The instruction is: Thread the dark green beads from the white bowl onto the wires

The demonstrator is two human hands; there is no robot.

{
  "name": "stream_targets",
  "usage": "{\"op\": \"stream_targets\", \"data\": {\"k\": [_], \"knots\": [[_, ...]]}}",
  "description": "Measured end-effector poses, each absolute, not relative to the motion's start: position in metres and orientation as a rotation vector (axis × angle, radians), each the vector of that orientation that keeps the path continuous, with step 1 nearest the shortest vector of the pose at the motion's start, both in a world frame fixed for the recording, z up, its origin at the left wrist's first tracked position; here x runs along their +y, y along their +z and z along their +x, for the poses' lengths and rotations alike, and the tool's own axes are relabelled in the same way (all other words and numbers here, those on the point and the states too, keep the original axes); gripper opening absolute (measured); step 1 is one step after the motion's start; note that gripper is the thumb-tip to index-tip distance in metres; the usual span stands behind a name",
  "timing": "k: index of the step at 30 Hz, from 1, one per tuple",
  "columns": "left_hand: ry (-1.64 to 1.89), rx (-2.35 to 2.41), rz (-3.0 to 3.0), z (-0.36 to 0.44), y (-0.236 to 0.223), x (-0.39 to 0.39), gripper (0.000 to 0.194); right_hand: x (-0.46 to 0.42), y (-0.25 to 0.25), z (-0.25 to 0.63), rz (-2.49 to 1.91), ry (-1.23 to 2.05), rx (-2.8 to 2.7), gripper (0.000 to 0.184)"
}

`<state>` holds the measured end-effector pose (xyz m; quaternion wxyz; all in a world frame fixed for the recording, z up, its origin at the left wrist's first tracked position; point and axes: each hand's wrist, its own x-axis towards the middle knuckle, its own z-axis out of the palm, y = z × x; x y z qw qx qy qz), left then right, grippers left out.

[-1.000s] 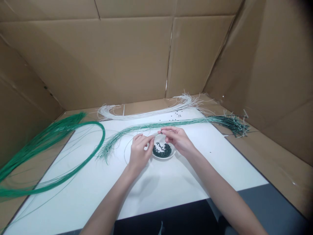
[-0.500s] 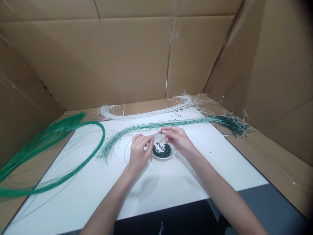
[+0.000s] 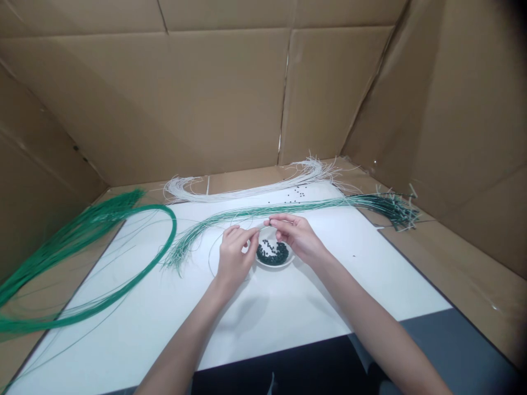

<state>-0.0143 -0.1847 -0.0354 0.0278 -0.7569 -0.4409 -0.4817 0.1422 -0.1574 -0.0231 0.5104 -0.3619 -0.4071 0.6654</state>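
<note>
My left hand (image 3: 236, 252) pinches a thin cord (image 3: 262, 226) between thumb and fingertips. Facing it, my right hand (image 3: 297, 236) is closed on a tiny dark bead (image 3: 269, 222) at the cord's end; whether the cord passes through the bead is too small to tell. Below and between both hands stands a small white bowl (image 3: 276, 266) with many dark green beads (image 3: 275, 255) in it. Part of the bowl's rim is hidden by my fingers. A loose strand of the cord loops down left of my left hand.
Behind the bowl lies a bundle of green cords (image 3: 247, 212) with dark beaded ends (image 3: 395, 211) at right. A white cord bundle (image 3: 242, 193) lies farther back, near scattered beads (image 3: 297, 193). At left curves a thick green cord bundle (image 3: 164, 247). Cardboard walls (image 3: 206, 109) enclose the white table (image 3: 164, 340).
My right hand has shifted very slightly left, toward my left hand, with the bead in its fingertips. My left hand stays where it was.
</note>
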Motion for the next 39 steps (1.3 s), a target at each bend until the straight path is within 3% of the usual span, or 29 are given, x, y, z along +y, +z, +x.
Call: {"op": "stream_targets", "data": {"k": [39], "knots": [[-1.485,-1.367,-2.338,-0.0125,-0.0371,-0.1854,0.012,-0.1593,-0.0241,0.1360,-0.843,1.608,-0.874,0.021]]}}
